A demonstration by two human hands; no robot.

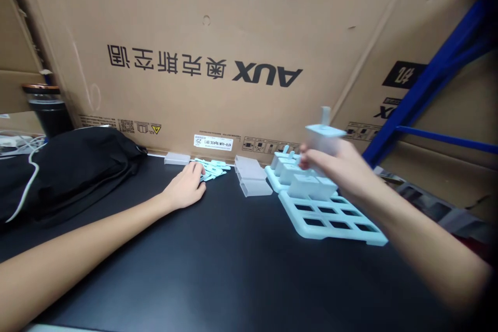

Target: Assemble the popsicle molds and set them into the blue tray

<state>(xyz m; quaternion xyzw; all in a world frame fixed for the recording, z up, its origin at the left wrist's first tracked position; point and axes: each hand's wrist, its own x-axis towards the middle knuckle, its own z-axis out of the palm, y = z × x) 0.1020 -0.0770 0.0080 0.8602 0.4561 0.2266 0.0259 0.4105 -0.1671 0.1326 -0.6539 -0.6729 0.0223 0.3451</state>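
Note:
My right hand [334, 158] is raised over the right side of the table, its fingers wrapped round a whitish popsicle mould [326, 137] with a stick standing up from its top. Below it is a light-blue mould rack [307, 231], with several moulds [305, 187] in its back part and square openings at the front. My left hand [185, 187] rests on the table at a pile of light-blue popsicle sticks [216, 168]. Its fingers are bent over the pile's near edge, with the thumb apart; the fingertips are partly hidden.
Translucent mould sleeves [252, 176] lie between the pile and the rack, and another sleeve [177, 158] lies behind my left hand. A large cardboard box [202, 21] walls off the back. A black bag [85, 166] and dark cup [49, 111] are left; blue metal bars [436, 72] stand right.

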